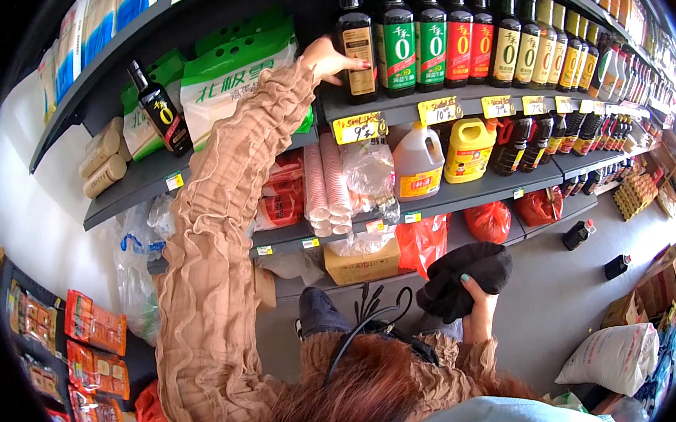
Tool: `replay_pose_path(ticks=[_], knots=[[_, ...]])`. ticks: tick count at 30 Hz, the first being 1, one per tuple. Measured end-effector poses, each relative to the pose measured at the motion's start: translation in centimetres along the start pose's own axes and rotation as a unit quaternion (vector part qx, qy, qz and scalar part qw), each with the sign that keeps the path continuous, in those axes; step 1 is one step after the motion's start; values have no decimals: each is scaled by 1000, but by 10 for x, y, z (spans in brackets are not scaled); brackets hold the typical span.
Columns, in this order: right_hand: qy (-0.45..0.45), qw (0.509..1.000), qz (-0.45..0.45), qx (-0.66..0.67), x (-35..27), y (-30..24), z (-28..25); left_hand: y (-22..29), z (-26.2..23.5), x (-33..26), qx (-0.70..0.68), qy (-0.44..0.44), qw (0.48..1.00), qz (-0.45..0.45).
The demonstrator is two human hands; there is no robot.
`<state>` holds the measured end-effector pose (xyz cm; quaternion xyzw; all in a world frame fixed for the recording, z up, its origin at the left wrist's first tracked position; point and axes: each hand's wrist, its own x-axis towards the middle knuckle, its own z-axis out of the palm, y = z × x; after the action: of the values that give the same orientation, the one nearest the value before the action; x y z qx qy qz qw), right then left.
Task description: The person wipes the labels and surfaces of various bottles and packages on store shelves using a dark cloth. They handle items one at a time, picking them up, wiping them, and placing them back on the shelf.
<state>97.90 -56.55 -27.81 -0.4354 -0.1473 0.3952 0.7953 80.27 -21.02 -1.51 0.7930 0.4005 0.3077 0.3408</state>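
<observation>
At dark shelf [405, 109], left grip [327, 58] clasps tan-labelled bottle [356, 42] above yellow price tag [360, 128]; right grip [480, 304] clutches black cloth [464, 274].

Left hand [327, 58] against a dark bottle [355, 31]

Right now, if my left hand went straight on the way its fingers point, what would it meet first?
Your left hand would first meet the tan-labelled dark bottle, which its fingers already seem to touch. Just beyond stands a green-labelled dark bottle, though the gap's depth is unclear.
</observation>
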Motion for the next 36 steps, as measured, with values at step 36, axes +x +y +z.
replay_pose_path(ticks=[36], knots=[[-76, 995, 65, -10, -11, 16, 38, -88, -279, -178, 40, 206, 958, -197]])
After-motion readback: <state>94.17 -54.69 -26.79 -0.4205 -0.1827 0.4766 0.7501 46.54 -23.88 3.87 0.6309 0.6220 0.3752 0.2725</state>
